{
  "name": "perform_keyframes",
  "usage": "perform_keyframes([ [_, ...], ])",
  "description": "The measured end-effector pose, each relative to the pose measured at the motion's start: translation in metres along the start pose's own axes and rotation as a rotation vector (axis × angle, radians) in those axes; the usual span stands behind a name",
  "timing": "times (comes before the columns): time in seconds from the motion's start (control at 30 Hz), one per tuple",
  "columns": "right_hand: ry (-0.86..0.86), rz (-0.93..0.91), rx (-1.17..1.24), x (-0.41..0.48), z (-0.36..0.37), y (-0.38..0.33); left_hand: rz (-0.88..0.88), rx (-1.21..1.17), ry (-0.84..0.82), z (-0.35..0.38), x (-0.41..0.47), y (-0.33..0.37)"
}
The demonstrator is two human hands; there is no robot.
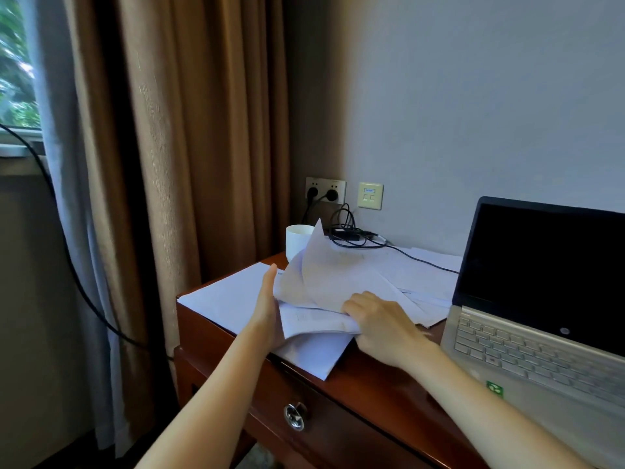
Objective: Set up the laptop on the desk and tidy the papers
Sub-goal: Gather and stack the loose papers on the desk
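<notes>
A silver laptop (pixel 541 333) stands open with a dark screen on the right of the wooden desk (pixel 378 377). White papers (pixel 338 282) lie in a loose, partly lifted pile on the desk's left half. My left hand (pixel 269 309) is held edge-on with straight fingers against the pile's left side. My right hand (pixel 378 319) grips the front edge of the lifted sheets, fingers curled round them. More sheets (pixel 426 269) lie flat behind, toward the wall.
A white cup (pixel 297 240) stands at the desk's back left corner, just behind the papers. A black charger and coiled cable (pixel 351 233) run from the wall sockets (pixel 325 191) across the sheets to the laptop. Brown curtains (pixel 189 147) hang left. A drawer knob (pixel 295 415) sits below.
</notes>
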State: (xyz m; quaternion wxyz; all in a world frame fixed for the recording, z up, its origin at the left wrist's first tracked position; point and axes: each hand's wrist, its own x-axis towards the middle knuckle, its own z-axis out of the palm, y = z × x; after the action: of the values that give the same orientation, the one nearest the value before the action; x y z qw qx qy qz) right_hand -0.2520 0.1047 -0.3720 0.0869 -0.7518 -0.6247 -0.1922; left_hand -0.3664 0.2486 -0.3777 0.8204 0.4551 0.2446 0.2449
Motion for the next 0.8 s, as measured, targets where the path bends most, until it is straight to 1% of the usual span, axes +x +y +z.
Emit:
perform_keyframes([
  [0.1, -0.074, 0.042, 0.062, -0.003, 0.000, -0.005, -0.046, 0.007, 0.007, 0.002, -0.007, 0.006],
  [0.17, -0.116, 0.081, 0.116, -0.006, 0.000, -0.002, -0.088, 0.136, 0.046, 0.002, -0.007, 0.007],
  [0.2, -0.168, 0.122, 0.182, -0.008, -0.001, 0.001, -0.101, 0.220, 0.060, 0.002, -0.004, 0.006],
  [0.23, -0.236, 0.173, 0.309, -0.008, -0.004, 0.004, -0.107, 0.302, 0.060, 0.003, -0.003, 0.004],
  [0.27, -0.314, 0.220, 0.493, -0.008, -0.007, 0.007, -0.113, 0.370, 0.056, 0.003, -0.002, 0.004],
  [0.33, -0.460, 0.247, 0.869, -0.008, -0.016, 0.008, -0.138, 0.419, 0.057, 0.003, -0.003, 0.004],
  [0.37, -0.501, 0.264, 0.988, -0.007, -0.021, 0.007, -0.164, 0.416, 0.055, 0.003, -0.003, 0.004],
  [0.4, -0.503, 0.302, 1.037, -0.005, -0.023, 0.007, -0.179, 0.399, 0.053, 0.002, -0.004, 0.004],
  [0.43, -0.489, 0.350, 1.041, -0.004, -0.023, 0.006, -0.174, 0.370, 0.047, 0.001, -0.005, 0.004],
  [0.5, -0.455, 0.440, 0.902, 0.001, -0.021, 0.002, -0.145, 0.308, 0.015, 0.002, -0.008, 0.005],
  [0.57, -0.458, 0.466, 0.725, 0.007, -0.015, -0.003, -0.125, 0.294, -0.020, 0.004, -0.010, 0.006],
  [0.63, -0.447, 0.479, 0.623, 0.011, -0.007, -0.010, -0.126, 0.308, -0.028, 0.004, -0.011, 0.006],
  [0.7, -0.384, 0.506, 0.531, 0.014, 0.001, -0.014, -0.134, 0.347, -0.001, 0.003, -0.010, 0.004],
  [0.8, -0.262, 0.539, 0.450, 0.014, 0.007, -0.018, -0.075, 0.362, 0.000, 0.003, -0.005, -0.001],
])
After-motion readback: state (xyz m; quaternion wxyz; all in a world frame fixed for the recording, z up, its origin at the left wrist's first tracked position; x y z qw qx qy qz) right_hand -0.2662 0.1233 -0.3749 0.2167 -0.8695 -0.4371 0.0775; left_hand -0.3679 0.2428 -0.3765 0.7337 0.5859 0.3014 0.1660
